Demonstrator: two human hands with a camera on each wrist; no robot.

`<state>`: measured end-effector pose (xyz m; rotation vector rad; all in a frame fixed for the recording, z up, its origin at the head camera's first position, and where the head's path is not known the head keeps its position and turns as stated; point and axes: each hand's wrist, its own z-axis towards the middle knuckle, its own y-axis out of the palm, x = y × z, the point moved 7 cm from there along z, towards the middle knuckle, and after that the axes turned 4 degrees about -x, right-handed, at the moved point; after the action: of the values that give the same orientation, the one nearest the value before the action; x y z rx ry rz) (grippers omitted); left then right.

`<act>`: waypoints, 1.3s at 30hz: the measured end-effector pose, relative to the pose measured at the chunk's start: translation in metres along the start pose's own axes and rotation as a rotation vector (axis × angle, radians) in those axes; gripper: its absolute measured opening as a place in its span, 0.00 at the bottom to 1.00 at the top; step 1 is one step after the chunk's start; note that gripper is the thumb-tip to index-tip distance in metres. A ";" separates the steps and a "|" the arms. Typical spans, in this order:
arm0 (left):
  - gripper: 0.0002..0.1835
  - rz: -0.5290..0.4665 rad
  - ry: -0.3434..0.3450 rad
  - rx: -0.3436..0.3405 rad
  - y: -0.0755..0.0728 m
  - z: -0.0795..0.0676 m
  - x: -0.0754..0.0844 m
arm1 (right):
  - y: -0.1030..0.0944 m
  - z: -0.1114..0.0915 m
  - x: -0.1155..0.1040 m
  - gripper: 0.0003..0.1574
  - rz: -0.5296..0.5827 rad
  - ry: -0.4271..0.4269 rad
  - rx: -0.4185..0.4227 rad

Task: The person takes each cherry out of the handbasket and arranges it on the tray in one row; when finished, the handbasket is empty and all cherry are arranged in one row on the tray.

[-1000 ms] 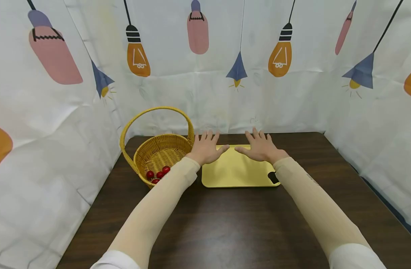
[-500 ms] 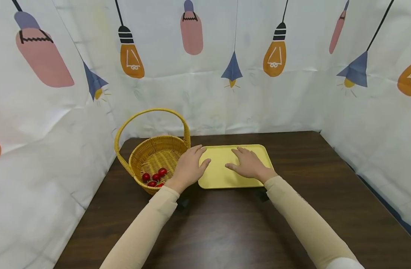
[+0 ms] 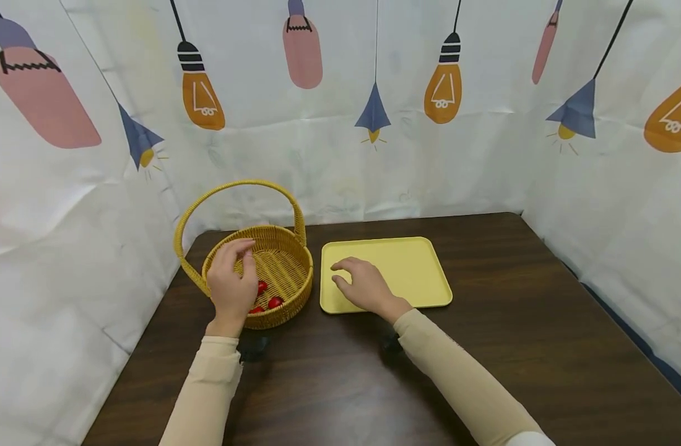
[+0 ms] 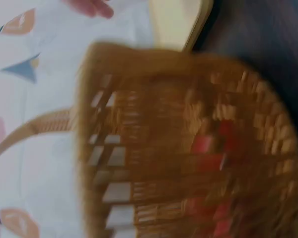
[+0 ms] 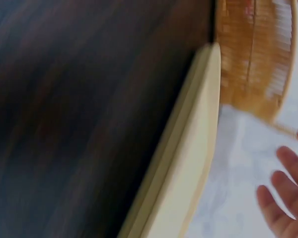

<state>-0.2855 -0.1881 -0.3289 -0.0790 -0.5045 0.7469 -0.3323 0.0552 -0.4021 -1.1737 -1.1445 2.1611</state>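
In the head view my left hand (image 3: 233, 285) hovers over the left side of a round yellow wicker basket (image 3: 281, 266), fingers bent loosely, nothing visible between them. Several small, glossy red round fruits (image 3: 275, 302) lie in the basket, partly hidden by that hand. They appear as blurred red shapes (image 4: 223, 144) through the weave in the left wrist view. My right hand (image 3: 368, 285) is above the left part of a yellow rectangular tray (image 3: 402, 266), fingers relaxed and holding nothing. Its spread fingertips (image 5: 270, 203) show in the right wrist view.
Basket and tray stand side by side on a dark wooden table (image 3: 340, 384). The basket's tall arched handle (image 3: 240, 184) rises above its rim. A white curtain (image 3: 340, 161) printed with lamps hangs behind the table and at both sides.
My left hand has moved left from beside the tray to over the basket, its fingers now more bent. My right hand has drawn left and nearer, its fingers less spread. The view has shifted slightly right.
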 end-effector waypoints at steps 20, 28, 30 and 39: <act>0.23 -0.223 -0.572 0.477 -0.061 -0.034 -0.062 | 0.032 0.023 -0.064 0.10 0.026 -0.247 0.078; 0.14 -0.303 -0.835 0.376 -0.042 -0.064 -0.124 | 0.050 0.030 -0.073 0.10 -0.013 -0.268 0.004; 0.13 -0.326 -0.843 0.377 -0.039 -0.068 -0.136 | 0.053 0.033 -0.076 0.10 -0.032 -0.274 -0.007; 0.08 -0.285 -0.721 0.228 -0.041 -0.054 -0.135 | 0.069 0.052 -0.079 0.12 -0.035 -0.211 -0.106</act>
<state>-0.3182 -0.3023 -0.4222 0.4840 -1.0845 0.5314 -0.3306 -0.0614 -0.4048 -0.9776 -1.3722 2.2631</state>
